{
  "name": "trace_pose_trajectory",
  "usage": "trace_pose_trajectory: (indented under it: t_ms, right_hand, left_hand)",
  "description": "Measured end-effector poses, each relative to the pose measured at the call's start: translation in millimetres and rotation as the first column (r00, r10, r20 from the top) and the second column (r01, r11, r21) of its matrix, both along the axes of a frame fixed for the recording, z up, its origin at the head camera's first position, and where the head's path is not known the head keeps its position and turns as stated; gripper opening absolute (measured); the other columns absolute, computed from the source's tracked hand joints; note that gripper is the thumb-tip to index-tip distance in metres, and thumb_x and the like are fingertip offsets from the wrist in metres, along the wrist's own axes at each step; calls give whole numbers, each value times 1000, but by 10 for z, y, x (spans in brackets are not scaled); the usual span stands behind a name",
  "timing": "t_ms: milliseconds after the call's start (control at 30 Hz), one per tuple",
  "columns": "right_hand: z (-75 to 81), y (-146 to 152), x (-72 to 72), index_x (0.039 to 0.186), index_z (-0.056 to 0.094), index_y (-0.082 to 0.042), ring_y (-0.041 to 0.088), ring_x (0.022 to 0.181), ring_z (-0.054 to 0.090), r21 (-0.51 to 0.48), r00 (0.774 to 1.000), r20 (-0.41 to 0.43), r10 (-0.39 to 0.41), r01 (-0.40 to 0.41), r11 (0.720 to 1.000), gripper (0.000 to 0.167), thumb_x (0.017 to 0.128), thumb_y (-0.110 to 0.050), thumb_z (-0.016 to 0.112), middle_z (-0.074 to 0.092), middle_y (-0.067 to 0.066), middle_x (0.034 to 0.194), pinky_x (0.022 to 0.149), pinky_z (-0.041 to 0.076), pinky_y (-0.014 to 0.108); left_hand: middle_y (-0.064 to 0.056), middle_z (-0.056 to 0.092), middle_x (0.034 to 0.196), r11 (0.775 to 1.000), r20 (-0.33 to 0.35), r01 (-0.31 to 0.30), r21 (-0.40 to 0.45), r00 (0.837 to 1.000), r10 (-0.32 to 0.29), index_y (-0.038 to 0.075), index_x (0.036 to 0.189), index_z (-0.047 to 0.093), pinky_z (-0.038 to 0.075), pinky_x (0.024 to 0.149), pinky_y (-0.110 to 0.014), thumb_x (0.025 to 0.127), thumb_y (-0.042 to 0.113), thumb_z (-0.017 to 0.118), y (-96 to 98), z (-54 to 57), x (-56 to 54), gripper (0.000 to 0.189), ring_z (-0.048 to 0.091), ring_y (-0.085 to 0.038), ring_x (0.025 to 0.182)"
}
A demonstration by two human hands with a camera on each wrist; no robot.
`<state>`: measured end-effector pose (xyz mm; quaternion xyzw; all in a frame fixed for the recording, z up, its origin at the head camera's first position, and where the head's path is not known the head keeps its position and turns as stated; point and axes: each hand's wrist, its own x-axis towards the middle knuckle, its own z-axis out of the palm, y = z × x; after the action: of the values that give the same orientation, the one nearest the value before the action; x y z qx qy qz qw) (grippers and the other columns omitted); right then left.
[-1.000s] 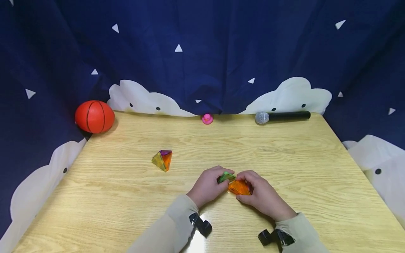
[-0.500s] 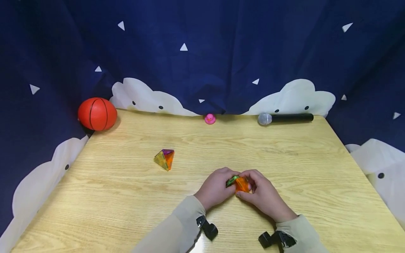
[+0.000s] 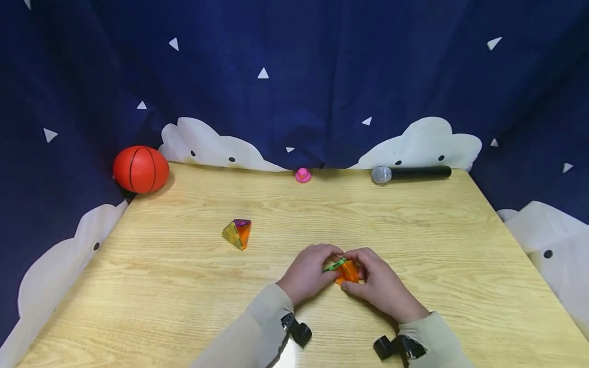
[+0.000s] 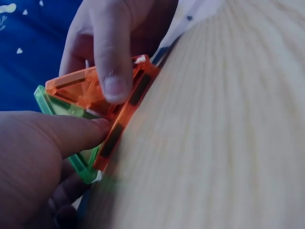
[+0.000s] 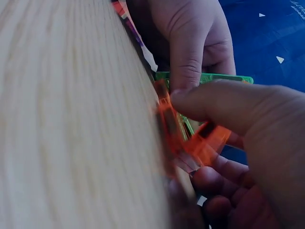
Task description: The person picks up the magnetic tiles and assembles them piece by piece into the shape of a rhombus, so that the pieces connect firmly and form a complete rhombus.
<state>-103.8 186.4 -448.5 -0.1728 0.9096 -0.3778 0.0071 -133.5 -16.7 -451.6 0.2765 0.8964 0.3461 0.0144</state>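
Note:
My left hand [image 3: 309, 272] pinches a green translucent triangular magnetic tile [image 3: 336, 264], its thumb lying across the front. From the other side my right hand [image 3: 383, 283] holds orange translucent triangular magnetic tiles [image 3: 348, 272], thumb in front and fingers curled behind. In the left wrist view the orange tiles [image 4: 71, 82] stand at an angle to each other, low at the wooden tabletop. The green tile [image 4: 80, 168] lies against them, edges close together. Fingers cover much of both colours in the right wrist view, where the green edge [image 5: 228, 78] shows behind the thumbs.
A small pyramid of yellow, orange and purple tiles [image 3: 237, 234] stands left of the hands on the wooden table [image 3: 161, 296]. Along the back are a red ball [image 3: 140, 169], a pink toy duck [image 3: 302, 175] and a microphone [image 3: 411, 174], before a blue curtain [image 3: 294, 61].
Both hands keep hold of their tiles. The left hand has come closer to the right, and the green tile has turned and now sits against the orange ones.

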Motion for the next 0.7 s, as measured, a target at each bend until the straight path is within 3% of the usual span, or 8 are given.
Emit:
trace_pose_trajectory:
  t_ms: [200, 367, 567, 700]
  right_hand:
    - [24, -10, 13, 125, 62, -17, 14, 79, 48, 23, 999, 33, 15, -16, 1000, 63, 71, -30, 92, 50, -3, 97, 66, 43, 24]
    - [41, -3, 19, 116, 62, -21, 16, 78, 48, 0, 998, 49, 31, -31, 1000, 53, 72, -28, 92, 51, -1, 95, 65, 42, 25]
    - [44, -18, 21, 113, 65, -19, 13, 75, 47, 11, 999, 48, 18, -18, 1000, 41, 79, -26, 87, 51, -2, 86, 63, 40, 25]
    - [44, -26, 18, 114, 65, -16, 12, 74, 46, 13, 999, 42, 10, -11, 1000, 39, 82, -27, 85, 51, -3, 85, 62, 40, 26]
  left_hand:
    - [8, 63, 96, 991, -31, -131, -15, 991, 131, 18, 109, 68, 48, 80, -28, 80, 34, 85, -109, -41, -64, 36, 57, -10, 87]
    - [9, 57, 86, 978, -21, -207, -13, 978, 207, 19, 100, 64, 44, 68, -25, 81, 29, 84, -138, -23, -85, 29, 51, -7, 74]
    - [12, 50, 70, 982, -74, -185, -39, 980, 182, 21, 76, 52, 36, 58, -23, 82, 25, 82, -129, -6, -79, 31, 46, -8, 64]
    - [12, 57, 74, 990, -120, -132, -54, 985, 125, 23, 76, 63, 43, 66, -24, 83, 21, 80, -124, -13, -75, 18, 52, -8, 71]
